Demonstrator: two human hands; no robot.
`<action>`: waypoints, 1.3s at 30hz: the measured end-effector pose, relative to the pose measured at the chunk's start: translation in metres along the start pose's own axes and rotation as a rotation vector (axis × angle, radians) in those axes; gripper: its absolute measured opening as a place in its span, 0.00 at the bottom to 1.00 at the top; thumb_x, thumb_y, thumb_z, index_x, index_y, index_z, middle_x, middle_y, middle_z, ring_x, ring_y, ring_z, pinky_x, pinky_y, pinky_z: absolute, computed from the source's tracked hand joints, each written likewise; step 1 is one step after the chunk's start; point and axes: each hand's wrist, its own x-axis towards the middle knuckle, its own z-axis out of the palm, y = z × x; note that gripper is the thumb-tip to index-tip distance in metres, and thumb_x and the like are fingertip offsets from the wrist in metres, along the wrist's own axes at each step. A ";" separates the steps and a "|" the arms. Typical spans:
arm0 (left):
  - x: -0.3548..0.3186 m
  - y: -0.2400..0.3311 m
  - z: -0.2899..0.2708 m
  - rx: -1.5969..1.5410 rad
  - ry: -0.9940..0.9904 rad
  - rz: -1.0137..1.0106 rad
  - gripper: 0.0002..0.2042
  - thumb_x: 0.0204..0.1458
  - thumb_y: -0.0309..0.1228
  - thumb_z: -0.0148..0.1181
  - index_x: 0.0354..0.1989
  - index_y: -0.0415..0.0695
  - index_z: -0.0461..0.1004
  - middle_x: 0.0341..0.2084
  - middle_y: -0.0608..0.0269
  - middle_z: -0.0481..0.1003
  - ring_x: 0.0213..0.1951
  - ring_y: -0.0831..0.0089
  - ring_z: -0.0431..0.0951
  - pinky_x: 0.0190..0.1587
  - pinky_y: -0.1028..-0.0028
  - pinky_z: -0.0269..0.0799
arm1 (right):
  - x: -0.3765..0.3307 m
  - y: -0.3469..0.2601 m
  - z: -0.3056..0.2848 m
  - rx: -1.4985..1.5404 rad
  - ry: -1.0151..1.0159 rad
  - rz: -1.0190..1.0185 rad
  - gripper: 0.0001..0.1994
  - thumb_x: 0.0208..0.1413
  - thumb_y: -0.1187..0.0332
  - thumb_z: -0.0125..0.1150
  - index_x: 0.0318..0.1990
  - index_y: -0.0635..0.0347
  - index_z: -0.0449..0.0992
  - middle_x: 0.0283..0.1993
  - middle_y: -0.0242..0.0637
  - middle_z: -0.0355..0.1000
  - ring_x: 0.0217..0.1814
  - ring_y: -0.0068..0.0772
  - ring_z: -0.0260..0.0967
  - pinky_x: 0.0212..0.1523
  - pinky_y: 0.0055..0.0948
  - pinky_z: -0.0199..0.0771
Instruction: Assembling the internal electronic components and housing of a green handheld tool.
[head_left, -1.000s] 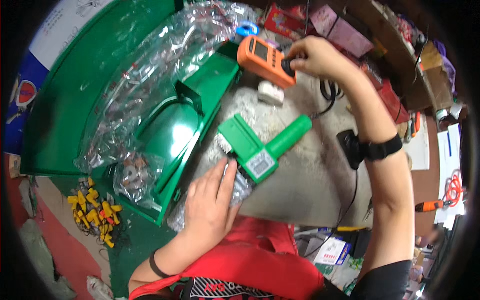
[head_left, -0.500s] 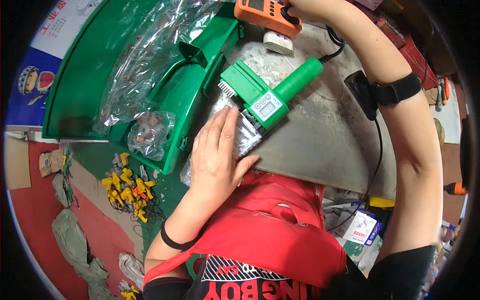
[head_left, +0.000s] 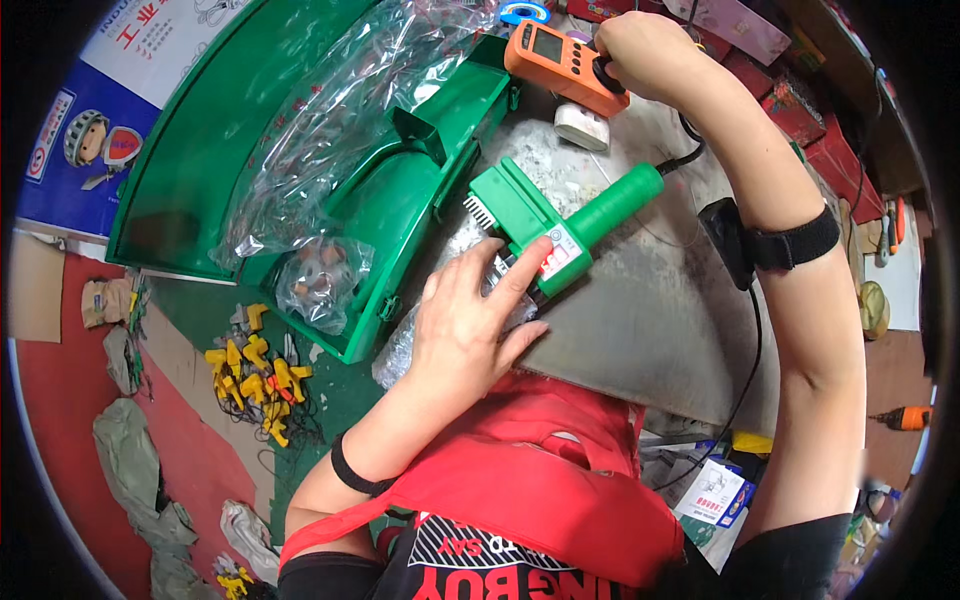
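Note:
A green corded tool (head_left: 615, 205), which looks like a plastic-pipe welder, lies on the worn grey tabletop with its round handle toward the far right. My left hand (head_left: 455, 330) has its fingers spread, and the index fingertip touches the small control panel (head_left: 553, 258), where red digits show. Under that hand, clear plastic wrap (head_left: 395, 355) covers part of the surface beside the tool's head. At the far side, my right hand (head_left: 655, 55) has its fingers closed on the black dial of an orange multimeter (head_left: 565, 65), which leans by a white block (head_left: 581, 125).
A green open case (head_left: 160, 220) stands at left, holding clear plastic film and a bag of round parts (head_left: 322, 280). Yellow corded pieces (head_left: 255, 370) lie below it. A black cable (head_left: 758, 330) hangs from my right arm's strap. Red boxes (head_left: 850, 165) stand far right.
My left index finger has moved onto the tool's panel, and its display now shows red. The whole view has shifted, bringing more of the multimeter into sight. My right hand stays at the dial.

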 end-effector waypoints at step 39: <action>0.012 -0.007 0.010 0.015 0.041 0.047 0.35 0.38 0.34 0.73 0.61 0.54 0.71 0.41 0.48 0.68 0.40 0.54 0.73 0.41 0.61 0.73 | -0.003 -0.018 -0.016 -0.089 -0.090 0.035 0.08 0.45 0.67 0.61 0.31 0.58 0.83 0.35 0.46 0.80 0.40 0.45 0.79 0.41 0.39 0.78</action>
